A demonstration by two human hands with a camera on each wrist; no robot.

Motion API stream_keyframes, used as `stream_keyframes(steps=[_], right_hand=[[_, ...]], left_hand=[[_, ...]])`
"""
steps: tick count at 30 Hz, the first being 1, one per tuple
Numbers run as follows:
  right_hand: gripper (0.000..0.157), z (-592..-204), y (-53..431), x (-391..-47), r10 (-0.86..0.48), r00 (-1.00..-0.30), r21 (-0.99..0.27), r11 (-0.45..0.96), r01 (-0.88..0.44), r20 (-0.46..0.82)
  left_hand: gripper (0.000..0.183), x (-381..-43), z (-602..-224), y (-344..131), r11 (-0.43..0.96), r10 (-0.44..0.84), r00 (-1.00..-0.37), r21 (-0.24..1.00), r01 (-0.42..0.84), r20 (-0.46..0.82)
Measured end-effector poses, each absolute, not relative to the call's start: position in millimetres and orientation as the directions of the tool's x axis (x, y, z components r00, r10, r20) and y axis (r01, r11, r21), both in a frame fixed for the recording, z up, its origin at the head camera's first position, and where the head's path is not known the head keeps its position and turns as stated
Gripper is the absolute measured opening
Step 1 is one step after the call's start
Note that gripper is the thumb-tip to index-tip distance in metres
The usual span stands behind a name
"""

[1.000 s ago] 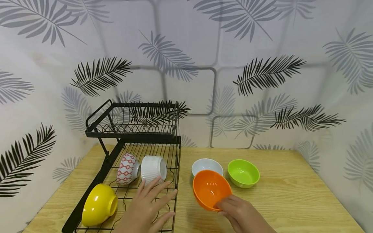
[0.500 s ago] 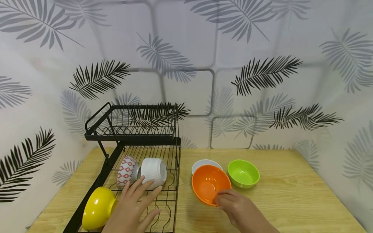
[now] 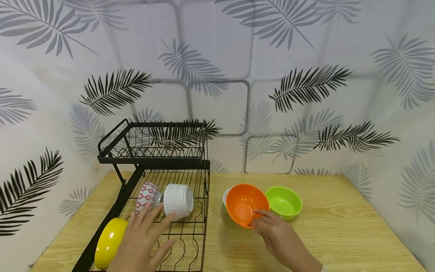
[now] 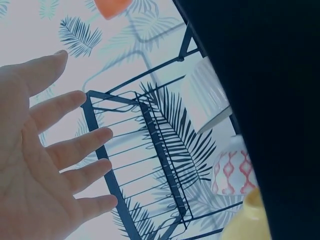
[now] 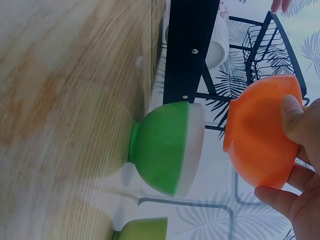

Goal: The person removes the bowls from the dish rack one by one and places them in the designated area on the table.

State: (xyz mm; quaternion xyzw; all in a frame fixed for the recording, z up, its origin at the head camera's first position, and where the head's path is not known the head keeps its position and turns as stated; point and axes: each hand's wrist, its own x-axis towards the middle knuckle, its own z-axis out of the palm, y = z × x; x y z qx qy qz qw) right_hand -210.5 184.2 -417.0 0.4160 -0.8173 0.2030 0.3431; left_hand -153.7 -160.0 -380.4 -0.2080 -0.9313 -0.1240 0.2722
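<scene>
My right hand (image 3: 276,234) pinches the rim of an orange bowl (image 3: 242,204), thumb on the outside in the right wrist view. The bowl hangs tilted, its hollow facing me. Past it stands a bowl with a green outside (image 5: 160,145) and white inside, mostly hidden in the head view; the right wrist view shows a gap between them. My left hand (image 3: 141,241) is spread, palm down, over the dish rack (image 3: 153,161) and holds nothing. It partly covers a yellow bowl (image 3: 108,245). Beyond its fingertips sit a red-patterned bowl (image 3: 146,196) and a white ribbed bowl (image 3: 178,200), both on their sides.
A lime green bowl (image 3: 284,204) stands upright on the wooden table (image 3: 346,226), right of the orange one. The rack's raised upper tier (image 3: 153,143) rises at the back left. Behind the table hangs a leaf-patterned wall covering (image 3: 217,56).
The orange bowl has moved up and away in my right hand, covering more of the white-lined bowl. My left hand has drifted left, now overlapping the yellow bowl.
</scene>
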Motion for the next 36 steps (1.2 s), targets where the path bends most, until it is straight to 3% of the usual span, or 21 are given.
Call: stream_keyframes(steps=[4,11,12,16,17,19,27,36], right_hand=[[0.043,-416,182,-213,-0.516,-0.445,-0.076,0.587,-0.806,0.732],[0.006,-420,180,-219,-0.483,-0.484,-0.122,0.604,-0.788,0.730],[0.011,-421,180,-220,-0.479,-0.490,-0.127,0.609,-0.783,0.728],[0.003,-424,179,-225,-0.456,-0.510,-0.142,0.628,-0.765,0.730],[0.008,-425,179,-227,-0.451,-0.510,-0.142,0.631,-0.763,0.732],[0.015,-427,179,-229,-0.445,-0.510,-0.141,0.636,-0.759,0.736],[0.015,-428,177,-240,-0.437,-0.510,-0.147,0.636,-0.758,0.741],[0.019,-434,170,-248,-0.414,-0.593,-0.194,0.683,-0.704,0.691]], left_hand=[[0.056,-153,-380,-165,0.889,0.312,-0.763,0.109,0.445,0.567],[0.057,-154,-379,-180,0.906,0.292,-0.793,0.112,0.409,0.534],[0.056,-155,-380,-182,0.903,0.291,-0.786,0.114,0.414,0.546],[0.055,-155,-382,-188,0.899,0.290,-0.762,0.108,0.424,0.580],[0.055,-155,-383,-188,0.900,0.289,-0.760,0.106,0.424,0.582],[0.056,-155,-383,-189,0.903,0.284,-0.766,0.107,0.415,0.577],[0.056,-154,-383,-188,0.910,0.265,-0.785,0.124,0.396,0.560],[0.055,-153,-382,-189,0.918,0.248,-0.801,0.132,0.374,0.545]])
